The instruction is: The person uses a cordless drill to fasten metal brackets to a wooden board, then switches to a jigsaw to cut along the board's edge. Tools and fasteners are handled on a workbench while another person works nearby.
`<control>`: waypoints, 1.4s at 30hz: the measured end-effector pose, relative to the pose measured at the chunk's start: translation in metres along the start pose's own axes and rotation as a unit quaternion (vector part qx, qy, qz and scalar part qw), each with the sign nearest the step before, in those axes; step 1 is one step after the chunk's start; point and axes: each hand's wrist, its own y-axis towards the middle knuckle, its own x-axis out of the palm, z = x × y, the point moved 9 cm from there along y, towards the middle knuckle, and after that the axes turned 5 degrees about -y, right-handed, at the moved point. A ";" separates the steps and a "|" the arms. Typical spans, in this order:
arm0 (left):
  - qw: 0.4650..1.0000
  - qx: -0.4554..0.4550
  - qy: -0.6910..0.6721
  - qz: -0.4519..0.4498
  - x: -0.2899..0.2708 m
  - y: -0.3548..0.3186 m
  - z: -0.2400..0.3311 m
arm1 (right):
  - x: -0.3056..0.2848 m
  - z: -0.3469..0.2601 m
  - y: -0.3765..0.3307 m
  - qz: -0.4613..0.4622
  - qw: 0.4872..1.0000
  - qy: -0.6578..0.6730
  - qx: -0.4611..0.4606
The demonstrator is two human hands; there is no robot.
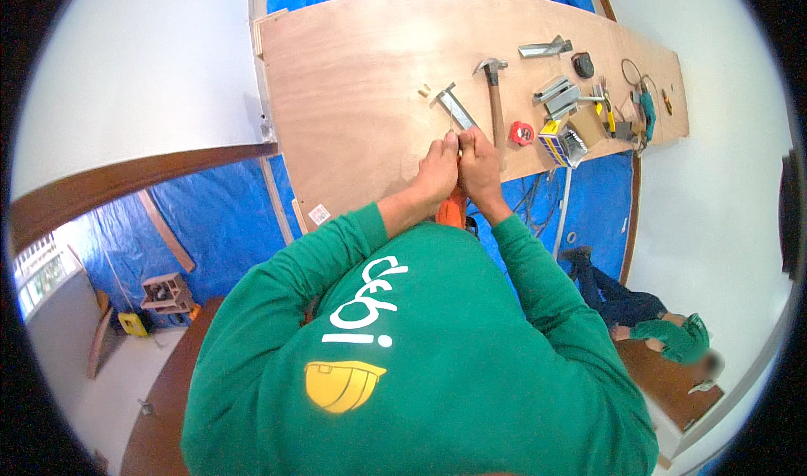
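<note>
My left hand (438,165) and my right hand (481,165) meet at the table's near edge, both with fingers closed. A thin upright sliver shows just above the left fingertips. Whatever the fingers pinch is too small to make out. Just below the hands, an orange tool (452,211) is partly hidden against my body. A silver metal piece with a crossbar (455,109) lies just beyond my fingers. To its right rests a claw hammer (494,98) with a wooden handle, its head pointing away. Two small light-coloured pieces (424,90) lie beyond it.
The plywood table (353,81) also bears a red tape measure (521,132), an open box (572,140), metal brackets (558,96), a black round item (582,64) and a teal power tool (646,113). Blue sheeting (210,215) covers the floor. Another person (647,316) is at the lower right.
</note>
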 end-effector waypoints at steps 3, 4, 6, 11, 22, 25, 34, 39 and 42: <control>0.999 0.014 0.045 -0.009 0.007 -0.014 -0.003 | -0.007 0.011 -0.008 0.035 0.998 0.052 0.004; 0.999 0.015 0.041 -0.019 0.012 -0.015 -0.003 | -0.010 0.016 -0.011 0.044 0.997 0.067 0.014; 0.999 0.014 0.028 -0.038 0.021 -0.013 0.000 | -0.015 0.027 -0.015 0.051 0.995 0.073 0.041; 0.980 0.103 0.055 -0.159 0.053 -0.009 0.030 | -0.048 0.042 -0.021 0.093 0.989 0.115 0.018; 0.928 0.184 0.199 -0.258 0.095 -0.077 0.058 | -0.090 0.065 -0.092 -0.280 0.753 0.379 0.459; 0.866 0.306 0.289 -0.269 0.118 -0.094 0.067 | -0.104 0.077 -0.106 -0.290 0.711 0.374 0.521; 0.919 0.261 0.232 -0.186 0.107 -0.072 0.061 | -0.125 0.049 -0.042 0.140 0.988 0.014 0.066; 0.934 0.238 0.215 -0.158 0.094 -0.049 0.065 | -0.110 0.055 -0.016 0.085 0.969 0.176 0.152; 0.916 0.259 0.267 -0.151 0.097 -0.046 0.067 | -0.086 0.074 -0.009 -0.019 0.867 0.406 0.289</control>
